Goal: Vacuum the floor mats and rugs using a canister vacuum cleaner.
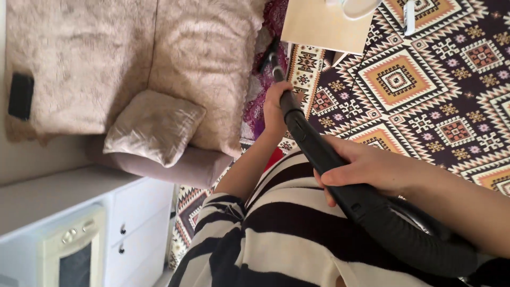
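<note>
A black vacuum cleaner wand point(305, 133) runs from my lap up toward the gap between the sofa and a low table. My left hand point(275, 109) grips the wand farther along, near its thin upper section. Closer to my body, my right hand point(372, 167) is wrapped around the thick curved handle, where the ribbed black hose point(419, 242) bends away to the lower right. My black and cream striped top point(276, 234) fills the bottom of the view. The wand's tip point(270, 56) is partly hidden by the sofa's edge.
A beige textured sofa point(106, 53) with a loose cushion point(151, 127) fills the left. A light wooden table point(324, 24) stands at the top on a patterned rug point(425, 90). A white cabinet point(133, 218) and a small cream oven point(74, 250) sit lower left.
</note>
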